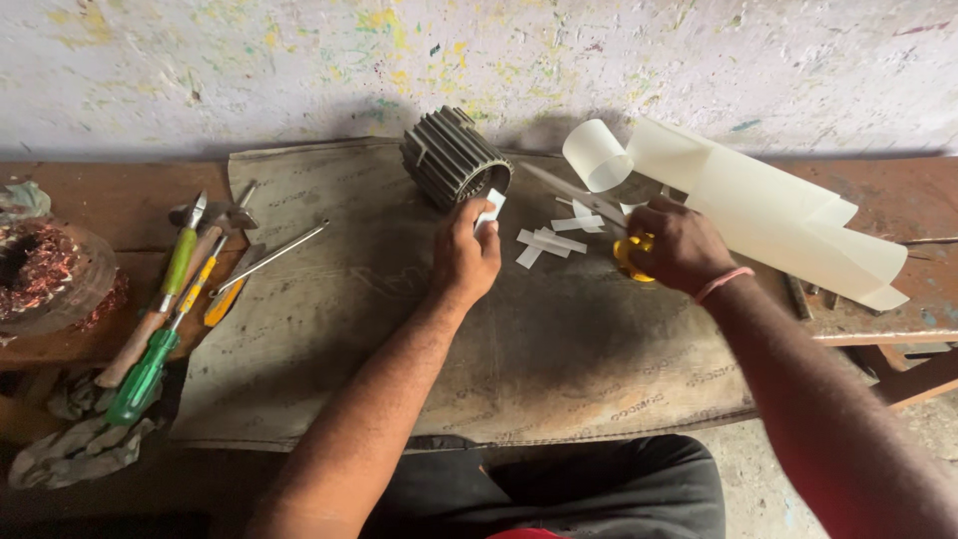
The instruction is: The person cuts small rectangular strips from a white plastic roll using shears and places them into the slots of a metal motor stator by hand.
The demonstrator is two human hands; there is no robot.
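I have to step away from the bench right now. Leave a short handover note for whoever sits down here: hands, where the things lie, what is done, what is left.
Left hand: pinches one white paper strip at the mouth of the ribbed metal stator.
Right hand: closed on yellow-handled scissors.
Cut strips lie loose on the grey mat; the paper sheet curls at right. Screwdrivers lie at left.
Done: several strips cut.
Left: the held strip is not yet in a slot; whether other slots are lined cannot be seen.
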